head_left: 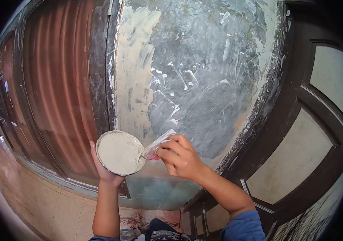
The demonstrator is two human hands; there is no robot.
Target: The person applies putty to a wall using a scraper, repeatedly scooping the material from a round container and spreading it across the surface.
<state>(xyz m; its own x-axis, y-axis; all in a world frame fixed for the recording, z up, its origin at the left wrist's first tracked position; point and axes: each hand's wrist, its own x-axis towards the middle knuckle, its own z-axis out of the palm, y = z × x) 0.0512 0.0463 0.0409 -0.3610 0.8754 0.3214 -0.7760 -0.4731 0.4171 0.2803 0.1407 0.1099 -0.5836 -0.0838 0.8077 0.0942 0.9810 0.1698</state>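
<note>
My left hand (106,173) is closed around the side and underside of a round bowl (115,173), tilted so that its inside faces me. Pale grey-beige putty (118,152) fills it almost to the rim. Between the fingers and thumb of my right hand (182,157) is a putty knife (162,141), its flat blade smeared whitish, with some pink-red showing near the fingers. One corner of the blade touches the putty at the bowl's right edge. Behind both hands stands a grey wall panel (195,100), coated with a beige putty strip (133,72) down its left side.
To the left is a dark-framed window (99,72) with a reddish curtain (59,68) behind the glass. A dark panelled door (276,136) stands close on the right. Below lie a tiled floor (63,205) and a reddish patterned mat (171,217) at my feet.
</note>
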